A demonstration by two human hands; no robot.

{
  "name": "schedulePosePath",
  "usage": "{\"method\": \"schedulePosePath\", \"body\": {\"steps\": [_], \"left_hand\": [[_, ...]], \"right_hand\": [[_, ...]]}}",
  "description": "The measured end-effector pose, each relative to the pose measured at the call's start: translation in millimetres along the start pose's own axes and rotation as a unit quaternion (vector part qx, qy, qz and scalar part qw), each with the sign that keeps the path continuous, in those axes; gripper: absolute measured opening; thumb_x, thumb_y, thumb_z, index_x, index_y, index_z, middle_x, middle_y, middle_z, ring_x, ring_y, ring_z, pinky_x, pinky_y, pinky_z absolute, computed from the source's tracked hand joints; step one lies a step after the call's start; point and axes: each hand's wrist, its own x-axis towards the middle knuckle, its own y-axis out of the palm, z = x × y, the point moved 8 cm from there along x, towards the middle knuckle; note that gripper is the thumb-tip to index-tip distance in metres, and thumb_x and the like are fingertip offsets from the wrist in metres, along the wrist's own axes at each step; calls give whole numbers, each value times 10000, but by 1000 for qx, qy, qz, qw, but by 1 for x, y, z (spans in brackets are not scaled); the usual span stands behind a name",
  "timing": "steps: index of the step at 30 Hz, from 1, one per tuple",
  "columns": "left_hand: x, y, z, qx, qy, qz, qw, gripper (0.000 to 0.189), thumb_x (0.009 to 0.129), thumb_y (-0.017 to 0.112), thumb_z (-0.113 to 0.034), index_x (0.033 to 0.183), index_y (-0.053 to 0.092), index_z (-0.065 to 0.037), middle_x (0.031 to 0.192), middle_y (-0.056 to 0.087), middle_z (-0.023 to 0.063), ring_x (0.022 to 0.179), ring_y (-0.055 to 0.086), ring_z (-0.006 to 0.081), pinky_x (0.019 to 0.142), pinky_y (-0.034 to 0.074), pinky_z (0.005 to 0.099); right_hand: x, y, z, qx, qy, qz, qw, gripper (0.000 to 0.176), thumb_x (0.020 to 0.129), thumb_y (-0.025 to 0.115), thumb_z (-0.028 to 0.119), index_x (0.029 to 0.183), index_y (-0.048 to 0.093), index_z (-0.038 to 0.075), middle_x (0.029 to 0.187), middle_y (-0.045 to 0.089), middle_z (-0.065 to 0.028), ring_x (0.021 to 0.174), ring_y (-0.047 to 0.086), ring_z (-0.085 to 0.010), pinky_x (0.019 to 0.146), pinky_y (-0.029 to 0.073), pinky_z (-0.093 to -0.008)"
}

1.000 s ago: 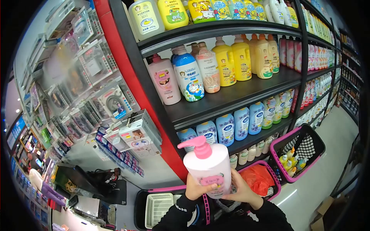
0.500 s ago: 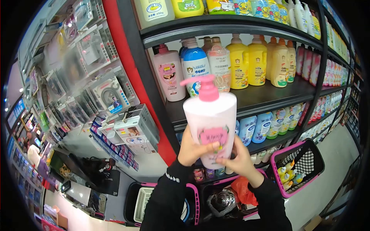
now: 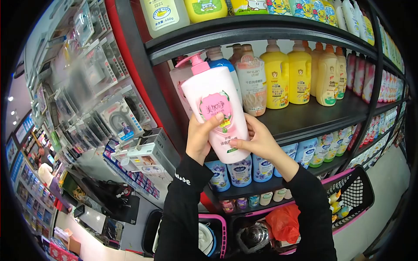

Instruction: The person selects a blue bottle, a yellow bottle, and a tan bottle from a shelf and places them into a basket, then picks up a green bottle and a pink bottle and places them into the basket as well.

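A large pale pink pump bottle (image 3: 217, 104) with a pink pump head is held up before the shelf, tilted with its top to the left. My left hand (image 3: 201, 135) grips its left side, thumb across the front label. On the lower right side, my right hand (image 3: 257, 138) is closed round it with the thumb near the bottom. Behind it on the middle shelf (image 3: 305, 119) are a similar pink bottle (image 3: 180, 82), partly hidden, a blue bottle (image 3: 222, 61), and a white and peach pump bottle (image 3: 251, 85). Yellow bottles (image 3: 277, 78) stand farther right.
Blue pouches (image 3: 239, 172) line the shelf below. Black baskets with pink rims stand on the floor, one (image 3: 361, 187) with small yellow bottles, another near a red plastic bag (image 3: 284, 222). Packaged accessories (image 3: 124, 115) hang on the left wall. A person (image 3: 45, 174) is far left.
Both hands have raised the pink bottle and shifted it slightly left, closer to the middle shelf. It now leans left, with its label facing me more squarely.
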Motion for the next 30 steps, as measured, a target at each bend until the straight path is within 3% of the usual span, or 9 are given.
{"method": "schedulePosePath", "body": {"steps": [3,6,12,18,23,30], "left_hand": [[6,-5,3,2,-19,6,1000,475,746,603,-131,1146,401,26,1032,536,117,938,543,196,817,441,317],[8,-5,-3,-17,-3,2,1000,415,728,631,-122,1077,466,33,984,558,114,891,559,183,777,452,304],[20,-15,-5,-2,12,-6,1000,423,722,640,-124,1076,466,31,983,558,113,891,558,181,776,450,301],[27,-22,-6,34,25,-9,999,451,694,664,-129,1073,472,24,985,559,109,890,558,177,779,444,297],[28,-20,-7,69,20,21,997,500,671,686,-110,1098,455,9,994,556,92,912,548,162,795,436,291],[27,-18,-5,99,19,54,993,606,658,721,-101,1156,387,-13,1026,532,81,940,533,157,795,443,283]], "right_hand": [[8,1,-1,23,12,7,1000,707,660,729,145,1223,337,-25,1103,502,-142,1010,500,-170,853,401,-294],[14,1,1,20,17,11,1000,709,658,730,141,1222,336,-25,1094,509,-139,999,508,-171,839,412,-290],[32,3,-9,49,10,27,998,738,664,722,127,1260,306,1,1043,536,-122,946,536,-170,801,442,-296],[43,5,-25,82,23,28,996,732,655,721,90,1248,303,-14,1119,490,-133,1031,487,-178,861,404,-292],[41,10,-32,95,8,36,995,817,662,698,48,1307,198,18,1220,399,-121,1102,429,-184,910,369,-307],[37,9,-35,61,15,23,998,829,667,696,58,1316,182,28,1232,385,-116,1105,431,-191,908,379,-320]]}}
